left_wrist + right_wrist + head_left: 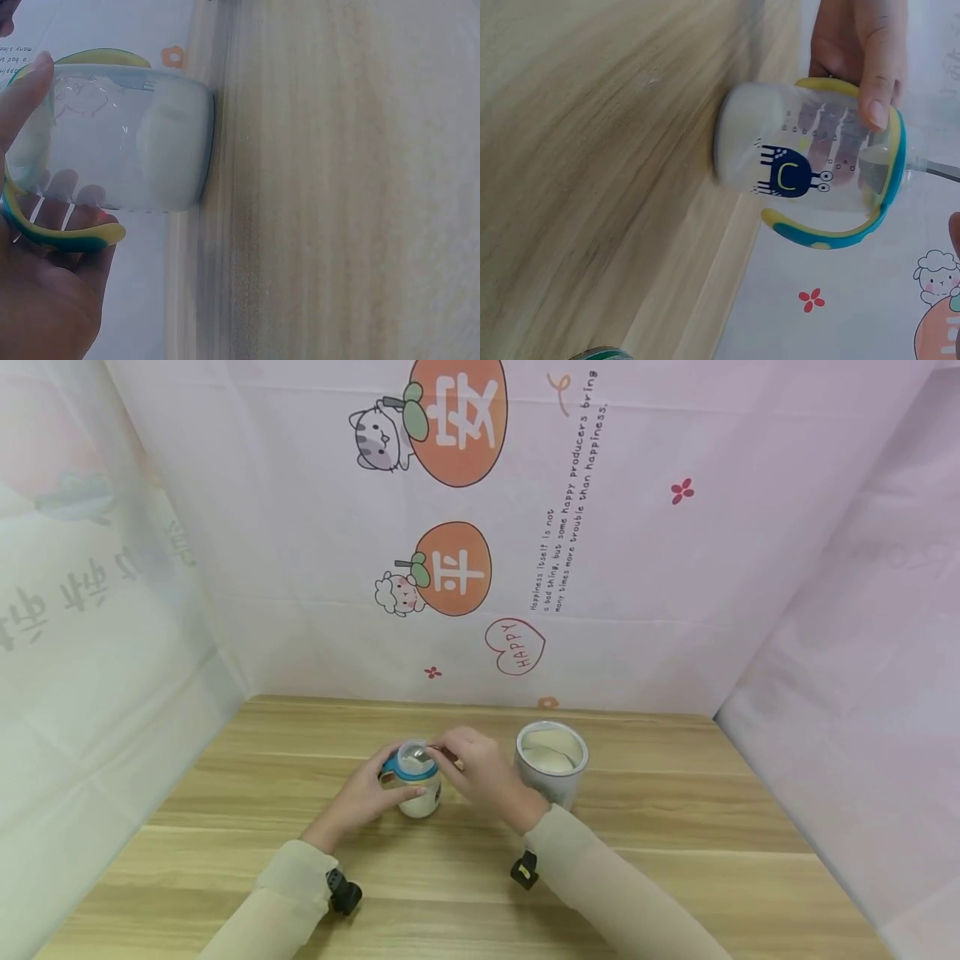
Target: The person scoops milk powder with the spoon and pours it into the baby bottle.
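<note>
A clear baby bottle [420,802] with a blue-and-yellow handled collar [895,161] stands upright on the table, with whitish contents [750,135] at its bottom and a dark blue cartoon figure on its side. My left hand [367,789] holds the bottle around its upper part, thumb at the front near the collar. My right hand [480,768] pinches a metal spoon [943,170] by its handle at the bottle's open mouth. The spoon's bowl [417,755] dips inside the neck. In the left wrist view, the fingers [64,187] show behind a handle.
To the right, beside my right wrist, stands a pale can [536,781] with cream-coloured powder inside. The wood-grain table [660,877] is bounded by a printed cloth [630,635] at the back and pale cloth at both sides.
</note>
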Demonstrator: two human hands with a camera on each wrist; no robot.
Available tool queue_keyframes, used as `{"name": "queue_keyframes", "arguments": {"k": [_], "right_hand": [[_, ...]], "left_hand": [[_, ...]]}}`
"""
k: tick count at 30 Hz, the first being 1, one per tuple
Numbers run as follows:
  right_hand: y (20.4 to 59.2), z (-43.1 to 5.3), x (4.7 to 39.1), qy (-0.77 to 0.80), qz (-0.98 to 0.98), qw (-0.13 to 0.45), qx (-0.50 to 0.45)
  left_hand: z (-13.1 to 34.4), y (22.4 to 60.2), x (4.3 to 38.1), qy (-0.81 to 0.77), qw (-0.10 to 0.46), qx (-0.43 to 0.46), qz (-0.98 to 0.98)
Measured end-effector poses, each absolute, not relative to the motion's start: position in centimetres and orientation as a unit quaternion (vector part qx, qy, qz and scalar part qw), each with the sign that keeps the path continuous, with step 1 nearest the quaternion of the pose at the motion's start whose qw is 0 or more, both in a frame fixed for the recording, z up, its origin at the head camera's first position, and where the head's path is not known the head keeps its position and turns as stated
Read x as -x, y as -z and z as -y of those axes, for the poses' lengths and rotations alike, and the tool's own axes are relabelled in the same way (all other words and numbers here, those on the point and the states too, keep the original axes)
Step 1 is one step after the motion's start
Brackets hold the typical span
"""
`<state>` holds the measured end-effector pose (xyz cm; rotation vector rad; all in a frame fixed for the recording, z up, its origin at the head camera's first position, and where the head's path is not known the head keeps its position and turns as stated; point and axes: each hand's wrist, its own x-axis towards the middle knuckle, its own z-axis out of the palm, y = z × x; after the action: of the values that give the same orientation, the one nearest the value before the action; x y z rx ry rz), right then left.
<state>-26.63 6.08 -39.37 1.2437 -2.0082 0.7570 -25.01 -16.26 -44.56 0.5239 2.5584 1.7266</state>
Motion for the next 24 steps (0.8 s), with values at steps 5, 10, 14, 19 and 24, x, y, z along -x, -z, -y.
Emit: {"name": "queue_keyframes", "arguments": {"k": [5, 10, 14, 19, 24], "right_hand": [[39.5, -6.3, 26.5, -0.270, 0.756, 0.340, -0.489], [39.1, -6.4, 26.3, -0.233, 0.749, 0.361, -0.504], [38.9, -6.6, 26.0, -0.201, 0.740, 0.379, -0.517], [39.2, -6.9, 25.8, -0.184, 0.733, 0.397, -0.521], [39.5, -7.1, 25.6, -0.181, 0.727, 0.409, -0.521]], "left_hand": [[16.2, 44.7, 25.1, -0.550, 0.003, -0.172, -0.818], [16.3, 44.6, 25.0, -0.549, -0.001, -0.173, -0.818], [16.3, 44.7, 25.1, -0.547, -0.002, -0.172, -0.819], [16.4, 44.7, 25.0, -0.546, 0.003, -0.167, -0.821], [16.2, 44.6, 24.9, -0.546, -0.001, -0.165, -0.821]]}}
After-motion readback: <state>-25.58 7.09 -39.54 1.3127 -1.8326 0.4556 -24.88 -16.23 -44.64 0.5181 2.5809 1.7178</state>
